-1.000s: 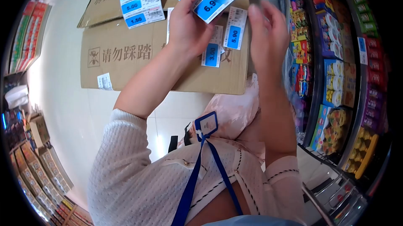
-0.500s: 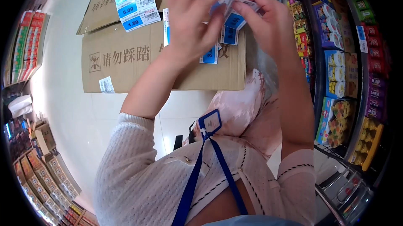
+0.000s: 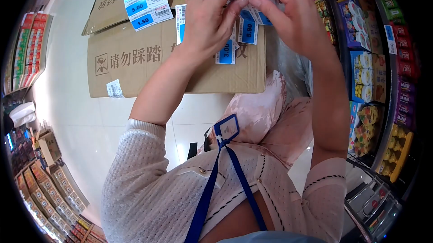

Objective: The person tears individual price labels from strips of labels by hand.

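Above a cardboard box [image 3: 198, 80], my left hand [image 3: 209, 15] and my right hand [image 3: 295, 20] meet with thumbs and fingertips pinched together. Between them is a blue-and-white price label [image 3: 261, 16], partly covered by the fingers. Just below it lie a label marked 5.90 [image 3: 248, 32] and one marked 3.00 [image 3: 226, 53]. Another label [image 3: 180, 24] shows its edge beside my left wrist. A sheet of price labels [image 3: 145, 0], with 5.00 and 1.50 readable, lies on the box to the left.
Shelves of packaged snacks [image 3: 361, 74] stand close on the right, above a metal rack [image 3: 372, 202]. Boxed goods [image 3: 54, 189] line the left side. A blue lanyard with a badge [image 3: 227, 127] hangs over my front. Clear plastic [image 3: 293, 74] is beside the box.
My hands have come together at the fingertips, the left dropping slightly and the right shifting right. The label between them has turned, and the 3.00 and 5.90 labels show more fully.
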`<state>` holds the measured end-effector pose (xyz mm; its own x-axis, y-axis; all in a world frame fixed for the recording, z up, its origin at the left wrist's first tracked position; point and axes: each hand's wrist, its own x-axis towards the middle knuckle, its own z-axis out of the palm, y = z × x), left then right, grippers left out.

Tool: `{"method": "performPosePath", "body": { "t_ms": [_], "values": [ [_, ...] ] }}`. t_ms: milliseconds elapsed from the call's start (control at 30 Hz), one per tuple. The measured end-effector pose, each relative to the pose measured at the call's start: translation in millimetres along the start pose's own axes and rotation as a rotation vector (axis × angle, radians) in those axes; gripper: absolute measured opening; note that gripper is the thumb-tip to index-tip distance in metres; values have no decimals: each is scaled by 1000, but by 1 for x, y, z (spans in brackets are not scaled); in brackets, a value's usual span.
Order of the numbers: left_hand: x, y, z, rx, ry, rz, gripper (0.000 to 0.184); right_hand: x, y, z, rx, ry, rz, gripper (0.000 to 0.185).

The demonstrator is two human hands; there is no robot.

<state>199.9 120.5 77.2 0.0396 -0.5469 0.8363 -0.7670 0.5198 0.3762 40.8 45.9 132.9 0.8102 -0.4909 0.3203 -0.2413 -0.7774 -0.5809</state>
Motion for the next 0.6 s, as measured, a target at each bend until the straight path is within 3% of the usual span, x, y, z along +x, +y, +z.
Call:
{"method": "performPosePath", "body": {
  "t_ms": [167,233,433,600],
  "values": [
    [-7,-7,3,5,17,-17,16,6,-20,-16,86,-110,24,17],
    [-10,-7,5,-102,37,-92,12,8,-6,-1,156,9,28,14],
    [-11,-5,6,-198,63,-195,14,10,-6,2,614,65,280,6],
    [-6,-1,2,74,-18,-126,18,9,9,7,509,93,76,7]
  ]
}}
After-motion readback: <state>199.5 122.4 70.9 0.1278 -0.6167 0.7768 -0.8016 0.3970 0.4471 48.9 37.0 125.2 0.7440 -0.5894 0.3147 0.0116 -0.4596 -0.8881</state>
